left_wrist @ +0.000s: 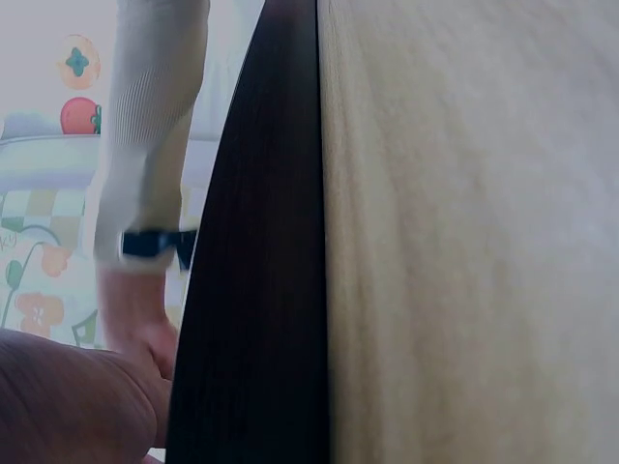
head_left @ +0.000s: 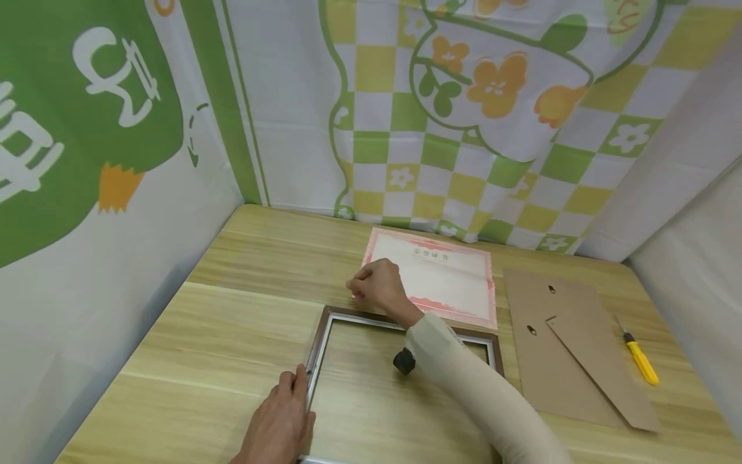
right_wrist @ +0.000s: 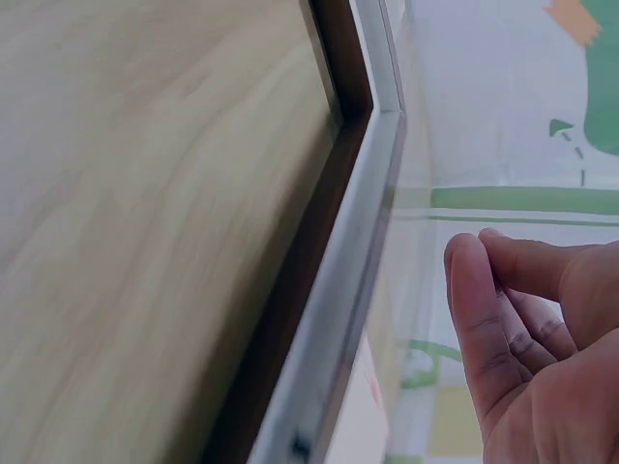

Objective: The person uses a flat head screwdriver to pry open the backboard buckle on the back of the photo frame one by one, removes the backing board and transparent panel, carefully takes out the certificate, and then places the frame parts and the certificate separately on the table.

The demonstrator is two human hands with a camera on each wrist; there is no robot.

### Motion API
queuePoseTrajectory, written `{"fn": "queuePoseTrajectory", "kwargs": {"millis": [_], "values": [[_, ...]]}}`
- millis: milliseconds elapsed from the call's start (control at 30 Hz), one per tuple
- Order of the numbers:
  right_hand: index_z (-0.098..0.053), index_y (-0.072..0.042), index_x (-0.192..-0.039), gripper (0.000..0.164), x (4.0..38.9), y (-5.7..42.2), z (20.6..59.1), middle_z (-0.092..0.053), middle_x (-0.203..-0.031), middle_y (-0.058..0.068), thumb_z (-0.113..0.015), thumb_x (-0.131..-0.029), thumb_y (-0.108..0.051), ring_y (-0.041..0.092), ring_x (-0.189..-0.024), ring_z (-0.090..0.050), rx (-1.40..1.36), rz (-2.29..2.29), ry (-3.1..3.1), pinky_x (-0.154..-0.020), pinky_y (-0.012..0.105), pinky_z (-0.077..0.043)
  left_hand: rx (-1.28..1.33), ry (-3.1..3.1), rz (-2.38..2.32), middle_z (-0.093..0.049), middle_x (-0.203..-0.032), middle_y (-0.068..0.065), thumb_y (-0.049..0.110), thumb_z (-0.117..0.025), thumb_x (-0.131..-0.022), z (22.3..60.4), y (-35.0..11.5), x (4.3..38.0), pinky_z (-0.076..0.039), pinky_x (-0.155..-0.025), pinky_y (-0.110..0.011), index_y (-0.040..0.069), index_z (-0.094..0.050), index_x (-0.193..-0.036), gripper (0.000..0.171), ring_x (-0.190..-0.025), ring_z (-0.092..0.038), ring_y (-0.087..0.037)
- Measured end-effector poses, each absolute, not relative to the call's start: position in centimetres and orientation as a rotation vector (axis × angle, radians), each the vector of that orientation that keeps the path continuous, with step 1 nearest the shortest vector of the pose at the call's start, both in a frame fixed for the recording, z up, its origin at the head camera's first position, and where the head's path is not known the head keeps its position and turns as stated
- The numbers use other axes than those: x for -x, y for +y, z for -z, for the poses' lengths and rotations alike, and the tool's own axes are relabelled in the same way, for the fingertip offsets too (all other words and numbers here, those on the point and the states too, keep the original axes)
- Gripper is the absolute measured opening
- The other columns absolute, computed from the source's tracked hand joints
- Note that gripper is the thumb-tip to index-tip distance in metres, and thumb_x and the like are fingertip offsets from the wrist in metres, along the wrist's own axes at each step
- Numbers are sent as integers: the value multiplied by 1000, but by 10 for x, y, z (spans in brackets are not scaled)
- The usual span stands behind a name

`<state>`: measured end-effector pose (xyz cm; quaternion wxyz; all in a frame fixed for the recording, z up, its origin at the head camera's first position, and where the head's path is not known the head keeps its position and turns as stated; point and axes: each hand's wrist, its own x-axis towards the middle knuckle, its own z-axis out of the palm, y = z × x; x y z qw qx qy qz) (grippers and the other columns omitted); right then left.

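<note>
A brown picture frame [head_left: 317,351] with a silver inner lip lies on the wooden table, the tabletop showing through its opening. My left hand [head_left: 277,419] grips the frame's left rail, thumb toward the inside and fingers along the outer edge. In the left wrist view the dark side of the frame [left_wrist: 261,242] runs top to bottom beside the hand. My right hand [head_left: 379,283] is held beyond the far rail, near its left corner, overlapping the certificate. Thumb and index fingertips [right_wrist: 471,253] press together in the right wrist view, with nothing visible between them.
A pink-bordered certificate [head_left: 452,274] lies flat behind the frame. To the right rests a brown backing board [head_left: 533,367] with a stand leg and two small hangers. Beyond it is a yellow-handled screwdriver [head_left: 641,362]. Patterned curtains [head_left: 440,154] enclose the table.
</note>
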<state>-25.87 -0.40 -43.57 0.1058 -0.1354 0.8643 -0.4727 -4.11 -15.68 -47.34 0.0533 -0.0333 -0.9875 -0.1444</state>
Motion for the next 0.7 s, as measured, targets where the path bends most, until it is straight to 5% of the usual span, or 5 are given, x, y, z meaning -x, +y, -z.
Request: {"fn": "queuePoseTrajectory", "kwargs": {"millis": [233, 467, 700], "values": [[-76, 4, -87, 16, 243, 32, 421, -74, -81, 22, -73, -88, -12, 32, -71, -73, 480, 1376, 2544, -62, 34, -60, 91, -3023, 470, -56, -102, -19, 16, -83, -73, 473, -158, 46, -50, -57, -32, -12, -51, -132, 72, -74, -58, -21], [-77, -6, -83, 11, 222, 70, 417, -74, -76, 14, -73, -88, -15, 23, -61, -71, 545, 1260, 2712, -53, 25, -55, 74, -3042, 535, -57, -101, -19, 15, -81, -75, 472, -160, 47, -48, -56, -31, -12, -52, -131, 69, -73, -56, -18], [-78, -12, -89, 11, 198, 111, 411, -75, -79, 2, -72, -89, -22, 14, -65, -69, 748, 990, 3051, -58, 26, -54, 93, -2974, 575, -59, -109, -22, 25, -79, -82, 463, -167, 49, -55, -65, -42, -9, -51, -134, 68, -91, -62, -32]]}}
